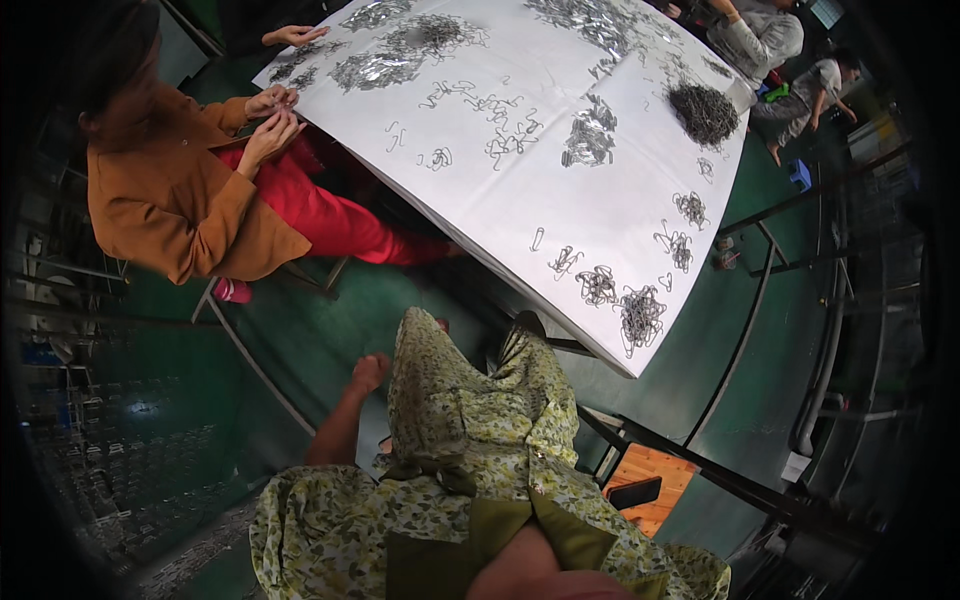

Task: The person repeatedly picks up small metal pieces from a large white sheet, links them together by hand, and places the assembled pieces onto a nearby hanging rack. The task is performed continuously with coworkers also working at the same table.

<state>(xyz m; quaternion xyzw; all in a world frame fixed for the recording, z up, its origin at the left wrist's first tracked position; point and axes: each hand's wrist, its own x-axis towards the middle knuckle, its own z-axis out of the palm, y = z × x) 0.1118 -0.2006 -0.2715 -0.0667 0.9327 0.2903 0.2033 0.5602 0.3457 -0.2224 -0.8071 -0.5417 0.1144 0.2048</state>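
Note:
My left hand (370, 372) is held low beside my left knee, away from the table. Its fingers look curled in, and no object shows in them. My right hand is out of the picture; only the right sleeve shows. Past my knees stands a white-topped table (470, 215). On its near corner lie a tangled pile of bent wire hooks (640, 318), a smaller pile of hooks (598, 286) and a few loose hooks (565, 262). More hooks (690, 208) lie along the right edge.
At the left sits a person in a brown top (185, 200), both hands together at the table edge. Other people are at the far side. A dark wire heap (703, 113) and flat shiny bundles (590, 135) lie on the table. A wooden stool (655, 478) carries a dark phone-like slab (634, 493).

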